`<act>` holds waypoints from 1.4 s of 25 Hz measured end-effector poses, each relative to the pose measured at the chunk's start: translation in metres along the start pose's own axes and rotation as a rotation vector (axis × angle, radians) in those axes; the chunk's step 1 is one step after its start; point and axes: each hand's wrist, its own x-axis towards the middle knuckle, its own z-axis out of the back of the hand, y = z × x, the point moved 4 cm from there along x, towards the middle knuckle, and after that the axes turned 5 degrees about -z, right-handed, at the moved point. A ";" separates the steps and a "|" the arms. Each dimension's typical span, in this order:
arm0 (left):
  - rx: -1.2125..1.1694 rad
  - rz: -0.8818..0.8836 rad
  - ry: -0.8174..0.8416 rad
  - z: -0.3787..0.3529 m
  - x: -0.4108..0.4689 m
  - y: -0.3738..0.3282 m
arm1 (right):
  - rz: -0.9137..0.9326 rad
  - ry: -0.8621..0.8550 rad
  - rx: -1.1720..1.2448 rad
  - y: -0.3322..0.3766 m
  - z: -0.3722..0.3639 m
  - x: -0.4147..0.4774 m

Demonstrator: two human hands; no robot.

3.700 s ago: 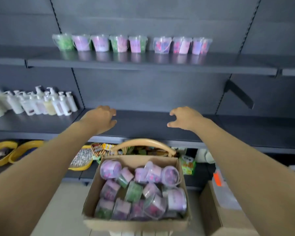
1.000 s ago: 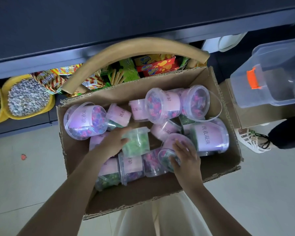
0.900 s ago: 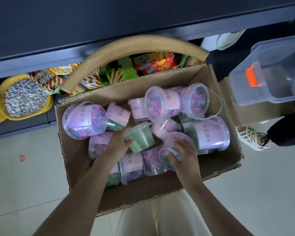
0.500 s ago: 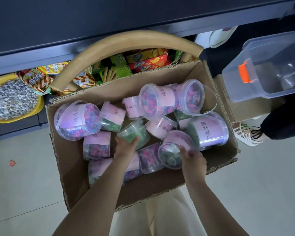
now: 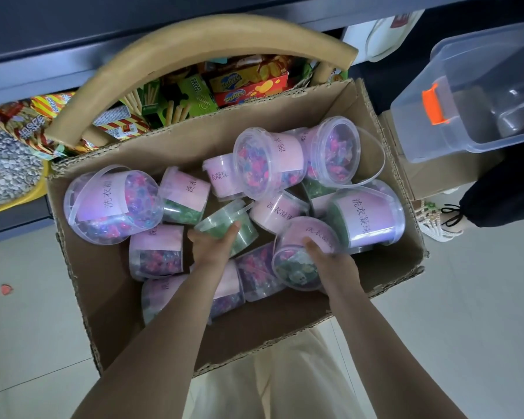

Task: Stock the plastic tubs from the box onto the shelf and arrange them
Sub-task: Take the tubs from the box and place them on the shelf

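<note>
**A:** Where were the tubs?

**B:** In the box [image 5: 103,285], in a loose heap. The left hand [image 5: 208,247] gripped a green tub [image 5: 245,234], with the thumb on its side and the fingers curled round it. The right hand [image 5: 330,263] held a pink tub [image 5: 297,264], its fingers curled over the wall near the lid.

**A:** How did those two lie?

**B:** Both were tilted and touched neighbours in the heap. The pink one's lid faced up toward the camera.

**A:** And around the hands?

**B:** Other tubs [image 5: 112,204] lay on their sides left of the left hand, beyond both hands and under the forearms. Past the box's far wall were snacks [image 5: 248,83] under a curved tan handle [image 5: 194,46], then the shelf [image 5: 73,83]. Well right of the right hand stood a clear bin [image 5: 481,116] with an orange latch.
</note>
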 end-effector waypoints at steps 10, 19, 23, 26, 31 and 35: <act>0.113 -0.092 0.192 0.047 0.010 -0.003 | 0.134 0.107 0.139 0.027 -0.014 -0.014; 0.000 0.014 0.368 0.047 -0.014 -0.004 | 0.000 0.187 0.457 0.017 -0.019 -0.016; -0.129 0.091 0.358 0.041 -0.012 -0.004 | 0.022 0.182 0.468 0.018 -0.022 -0.019; -0.221 0.189 0.256 0.039 -0.009 -0.008 | 0.046 0.178 0.479 0.014 -0.023 -0.020; -0.260 0.145 0.226 0.038 -0.014 -0.014 | 0.082 0.179 0.502 0.008 -0.020 -0.025; -0.348 0.086 0.262 0.049 -0.026 -0.026 | 0.164 0.242 0.491 0.017 -0.010 -0.038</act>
